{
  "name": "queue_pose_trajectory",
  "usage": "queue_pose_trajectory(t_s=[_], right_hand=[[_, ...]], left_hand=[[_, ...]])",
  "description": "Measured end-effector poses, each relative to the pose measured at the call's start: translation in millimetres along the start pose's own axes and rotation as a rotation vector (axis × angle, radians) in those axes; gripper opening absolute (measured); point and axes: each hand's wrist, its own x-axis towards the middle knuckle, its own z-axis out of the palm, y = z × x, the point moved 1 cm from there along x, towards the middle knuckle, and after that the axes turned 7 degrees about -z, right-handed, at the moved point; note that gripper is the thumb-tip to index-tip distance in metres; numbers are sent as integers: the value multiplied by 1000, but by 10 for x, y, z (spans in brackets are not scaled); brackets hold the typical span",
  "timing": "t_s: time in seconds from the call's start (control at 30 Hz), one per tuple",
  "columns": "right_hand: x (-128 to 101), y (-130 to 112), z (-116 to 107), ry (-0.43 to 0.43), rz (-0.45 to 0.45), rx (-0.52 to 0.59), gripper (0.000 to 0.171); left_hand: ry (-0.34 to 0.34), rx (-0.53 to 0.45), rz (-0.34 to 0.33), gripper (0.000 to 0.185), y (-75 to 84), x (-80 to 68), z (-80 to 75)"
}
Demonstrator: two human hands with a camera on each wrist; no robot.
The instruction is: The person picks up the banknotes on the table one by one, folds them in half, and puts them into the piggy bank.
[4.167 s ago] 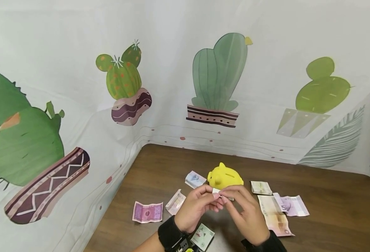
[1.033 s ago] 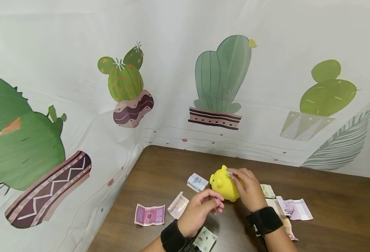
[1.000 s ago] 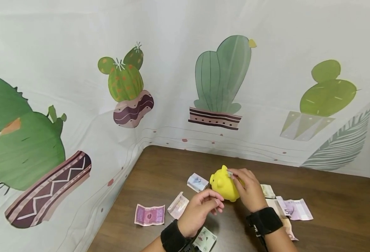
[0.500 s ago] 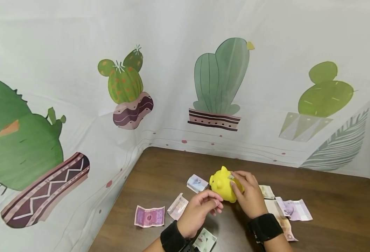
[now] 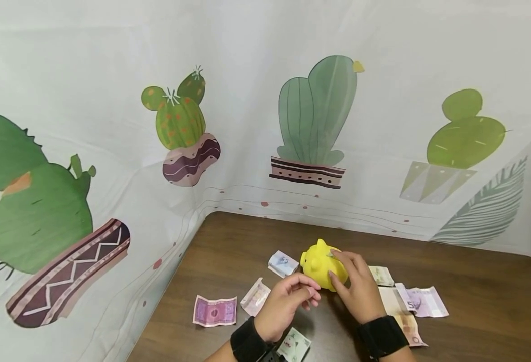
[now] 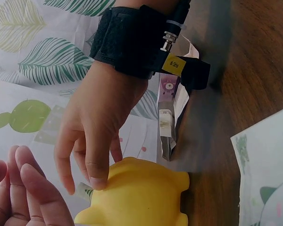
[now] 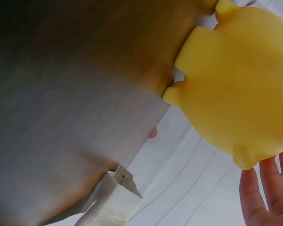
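Observation:
A yellow piggy bank (image 5: pixel 318 267) stands on the table in the head view, its snout toward the left. A small folded banknote (image 6: pixel 86 190) sticks up from its back. My right hand (image 5: pixel 359 289) is over the piggy bank, index fingertip beside the note and thumb on the near flank. In the left wrist view that thumb lies apart from the index finger. The tips of its other fingers are partly hidden behind the piggy bank. My left hand (image 5: pixel 288 304) hangs loosely curled just in front of the piggy bank, holding nothing.
Left of the piggy bank lie a folded blue banknote (image 5: pixel 284 264), a creased pale note (image 5: pixel 255 297) and a purple-pink note (image 5: pixel 214 311). A green note (image 5: pixel 294 345) is by the left wrist. More notes lie at right, including a purple one (image 5: pixel 425 301). A cactus-print cloth (image 5: pixel 242 125) hangs behind.
My right hand has brought the folded note from between both hands to the piggy bank's back. Its thumb has since moved off the note and down the flank. The left hand has stayed nearly still lately.

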Motion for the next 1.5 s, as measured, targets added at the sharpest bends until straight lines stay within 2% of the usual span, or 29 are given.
queue_pose_trajectory(t_s=[0.37, 0.7, 0.93, 1.17, 1.5], right_hand=[[-34, -3, 20, -15, -15, -15, 57], [-32, -12, 23, -15, -31, -17, 44], [-16, -18, 19, -7, -21, 10, 43], [4, -22, -38, -38, 2, 12, 37], [12, -118, -122, -13, -19, 28, 25]], left_hand=[[-15, 15, -14, 25, 6, -20, -4], [-17, 17, -10, 26, 14, -19, -11], [-18, 20, -3, 26, 16, -13, -15], [-13, 20, 0, 26, 19, -9, -22], [-18, 13, 3, 29, 41, 8, -53]])
